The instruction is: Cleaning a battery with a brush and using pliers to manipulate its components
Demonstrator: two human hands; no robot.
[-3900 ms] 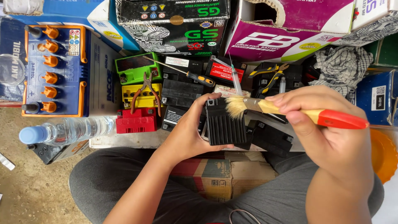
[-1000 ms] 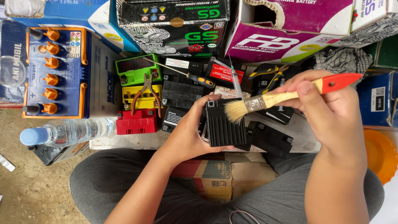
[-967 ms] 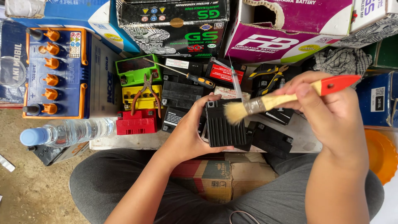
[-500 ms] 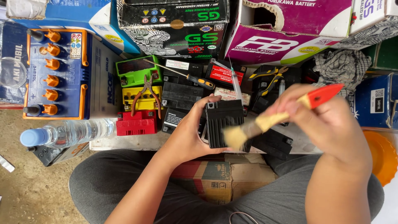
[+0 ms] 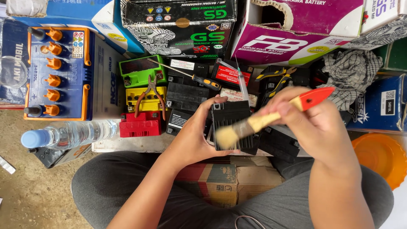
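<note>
Black battery (image 5: pixel 231 123) in left hand (image 5: pixel 196 138), paintbrush (image 5: pixel 271 116) in right hand (image 5: pixel 316 127).

A big blue battery (image 5: pixel 57 72) with orange caps sits far left. Just below it lies a water bottle (image 5: pixel 70 133). To its right sit green (image 5: pixel 142 71), yellow (image 5: pixel 146 98) and red (image 5: pixel 140 125) small batteries, with pliers (image 5: pixel 149 95) on top.

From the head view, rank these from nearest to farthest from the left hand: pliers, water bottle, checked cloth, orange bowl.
Measured from the left hand:
1. Pliers, up and to its left, on the yellow battery.
2. Water bottle, far left, lying on its side.
3. Checked cloth, upper right, and orange bowl, lower right: too close to call.
</note>
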